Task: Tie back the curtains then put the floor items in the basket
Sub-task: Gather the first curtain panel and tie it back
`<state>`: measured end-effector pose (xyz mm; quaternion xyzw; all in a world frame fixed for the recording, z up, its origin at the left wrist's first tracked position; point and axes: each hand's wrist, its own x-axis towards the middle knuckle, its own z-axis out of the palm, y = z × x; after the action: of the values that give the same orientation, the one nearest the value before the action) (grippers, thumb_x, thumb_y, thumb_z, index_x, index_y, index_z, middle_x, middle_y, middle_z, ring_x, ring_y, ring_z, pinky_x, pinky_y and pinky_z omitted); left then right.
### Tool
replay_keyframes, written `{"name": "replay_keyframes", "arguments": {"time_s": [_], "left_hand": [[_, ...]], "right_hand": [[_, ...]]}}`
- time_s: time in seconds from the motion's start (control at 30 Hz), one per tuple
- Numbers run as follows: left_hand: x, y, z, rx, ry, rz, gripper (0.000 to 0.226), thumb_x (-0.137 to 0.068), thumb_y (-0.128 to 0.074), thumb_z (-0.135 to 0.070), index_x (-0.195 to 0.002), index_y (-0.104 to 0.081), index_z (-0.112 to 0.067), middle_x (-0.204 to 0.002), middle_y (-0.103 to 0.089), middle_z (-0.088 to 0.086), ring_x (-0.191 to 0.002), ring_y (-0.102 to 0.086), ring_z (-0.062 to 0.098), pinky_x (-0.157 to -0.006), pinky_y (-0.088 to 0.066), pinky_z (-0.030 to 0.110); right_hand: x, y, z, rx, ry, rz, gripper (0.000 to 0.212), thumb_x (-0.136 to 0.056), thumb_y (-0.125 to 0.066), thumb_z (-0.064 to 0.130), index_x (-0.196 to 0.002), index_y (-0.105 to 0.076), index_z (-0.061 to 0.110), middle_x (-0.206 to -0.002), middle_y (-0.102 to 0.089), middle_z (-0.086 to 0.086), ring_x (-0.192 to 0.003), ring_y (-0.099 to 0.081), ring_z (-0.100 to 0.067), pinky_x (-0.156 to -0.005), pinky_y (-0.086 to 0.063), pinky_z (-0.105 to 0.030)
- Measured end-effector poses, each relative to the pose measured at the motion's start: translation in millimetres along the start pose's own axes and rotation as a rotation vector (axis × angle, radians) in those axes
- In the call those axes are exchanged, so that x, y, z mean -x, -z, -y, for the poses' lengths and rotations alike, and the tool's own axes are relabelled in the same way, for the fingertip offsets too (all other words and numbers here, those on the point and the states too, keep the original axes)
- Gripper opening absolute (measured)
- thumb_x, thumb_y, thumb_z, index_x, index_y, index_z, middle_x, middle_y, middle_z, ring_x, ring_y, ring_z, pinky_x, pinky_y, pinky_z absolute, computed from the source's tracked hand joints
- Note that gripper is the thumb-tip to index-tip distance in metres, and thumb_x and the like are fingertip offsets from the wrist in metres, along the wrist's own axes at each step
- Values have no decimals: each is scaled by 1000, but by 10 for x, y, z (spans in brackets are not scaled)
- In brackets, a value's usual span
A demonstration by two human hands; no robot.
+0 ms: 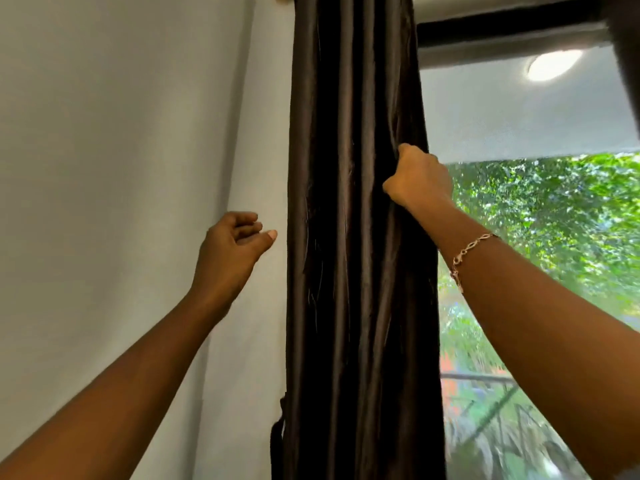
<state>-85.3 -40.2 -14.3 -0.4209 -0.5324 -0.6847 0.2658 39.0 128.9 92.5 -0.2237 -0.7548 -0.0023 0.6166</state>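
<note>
Head view: dark brown curtain point(356, 237) hangs bunched in a narrow column btwn the white wall point(121, 168) and the window point(540, 237). Right hand point(420, 178), gold bracelet point(467, 258) on the wrist, is fisted on the curtain's window-side edge. Left hand point(232, 251) is loosely curled w/ nothing in it, just beside the curtain's wall-side edge, not touching. Dark tie-back strap point(278, 438) hangs low at that edge.

Dark curtain point(353, 237) against pale wall point(121, 150)

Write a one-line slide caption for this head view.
Right hand grips the gathered dark curtain beside the window; left hand hovers empty near the wall.
</note>
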Motion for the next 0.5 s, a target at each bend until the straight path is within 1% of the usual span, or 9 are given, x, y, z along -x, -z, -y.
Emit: {"name": "replay_keyframes", "arguments": {"time_s": [0.07, 0.17, 0.23, 0.3, 0.4, 0.5], "left_hand": [[118, -131, -101, -22, -42, -23, 36, -85, -63, -15, -119, -53, -7, -119, -60, 11, -107, -58, 18, -96, -47, 30], [330, -342, -253, -50, -124, -54, 32, -85, -63, -10, -116, -56, -5, -112, -61, 8, -107, -60, 19, -96, -47, 26], [498, -484, -352, -54, -187, -57, 29, -85, -62, -7, -114, -57, -6, -108, -61, 4, -106, -60, 15, -96, -47, 20], [647, -606, -407, -43, -224, -49, 28, -86, -60, -4, -114, -57, -5, -109, -61, 5, -106, -59, 14, -96, -46, 17], [835, -775, -419, -54, -209, -34, 28, -88, -55, -1, -116, -56, -3, -113, -62, 8, -106, -58, 14, -94, -45, 13], [972, -849, -339, -94, -139, -79, 29, -90, -52, -1, -118, -56, -5, -111, -60, 2, -103, -57, 10, -87, -42, 3]], "right_hand": [[168, 29, -100, 5, -11, 22, 21, -83, -56, 10, -101, -46, 10, -108, -59, -17, -100, -57, -37, -70, -36, -33], [394, 49, -197, -3, -16, 66, 29, -83, -59, 13, -108, -46, 8, -105, -60, -15, -97, -58, -35, -67, -36, -33], [546, 75, -266, -21, -13, 113, 30, -83, -60, 13, -109, -46, 8, -103, -60, -15, -95, -58, -34, -66, -35, -33], [698, 86, -339, -62, -12, 156, 31, -82, -58, 10, -111, -46, 7, -104, -60, -16, -96, -58, -35, -67, -36, -32], [948, 87, -442, -115, -5, 256, 31, -81, -55, 8, -111, -46, 7, -104, -60, -18, -93, -60, -36, -68, -40, -32], [1200, 30, -506, -198, 9, 350, 31, -82, -55, 6, -112, -47, 5, -101, -60, -18, -91, -60, -35, -67, -42, -32]]}}
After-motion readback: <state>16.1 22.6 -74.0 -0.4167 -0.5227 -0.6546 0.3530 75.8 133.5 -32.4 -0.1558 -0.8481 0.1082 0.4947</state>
